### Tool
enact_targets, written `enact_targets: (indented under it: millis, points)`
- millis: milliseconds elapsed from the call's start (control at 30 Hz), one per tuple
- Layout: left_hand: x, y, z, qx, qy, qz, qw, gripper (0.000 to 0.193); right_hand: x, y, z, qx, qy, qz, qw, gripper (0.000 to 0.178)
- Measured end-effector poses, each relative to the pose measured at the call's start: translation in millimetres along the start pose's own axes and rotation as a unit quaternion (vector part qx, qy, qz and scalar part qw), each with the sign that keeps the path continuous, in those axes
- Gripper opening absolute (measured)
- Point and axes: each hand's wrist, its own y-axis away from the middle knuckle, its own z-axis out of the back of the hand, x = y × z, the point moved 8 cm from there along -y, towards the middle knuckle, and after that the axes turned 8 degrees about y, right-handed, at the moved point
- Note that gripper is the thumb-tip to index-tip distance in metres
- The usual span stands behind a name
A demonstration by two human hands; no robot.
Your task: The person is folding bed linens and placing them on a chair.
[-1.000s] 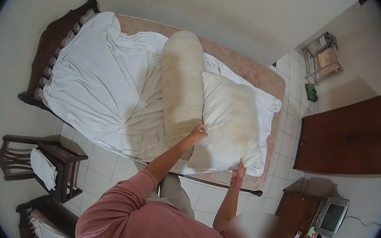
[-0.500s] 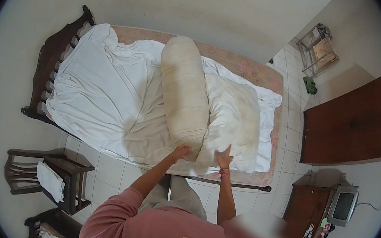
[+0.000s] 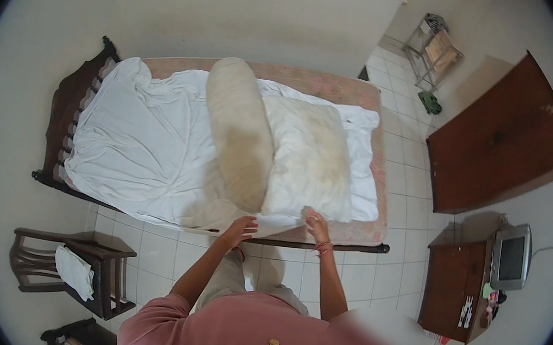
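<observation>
Where the pillow (image 3: 310,157) ends, right hand (image 3: 316,226) (grip unclear) sits; left hand (image 3: 239,230), fingers apart.

Left of the fingers (image 3: 313,217), a dark chair (image 3: 96,259) bears a white cloth (image 3: 75,272); right of them stand a counter (image 3: 450,285), a TV (image 3: 511,256) and, farther forward, a wardrobe (image 3: 495,141).
</observation>
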Motion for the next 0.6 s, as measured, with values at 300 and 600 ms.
enact_targets:
  millis: [300,600]
  points:
    - [71,24,-119,-0.003,-0.005,-0.069,0.998,0.038,-34,176,54,0.078,-0.018,-0.010,0.997,0.029]
    - [132,22,-288,0.131,-0.138,-0.018,0.982,0.028,-69,261,190,-0.067,-0.121,0.005,0.990,0.029]
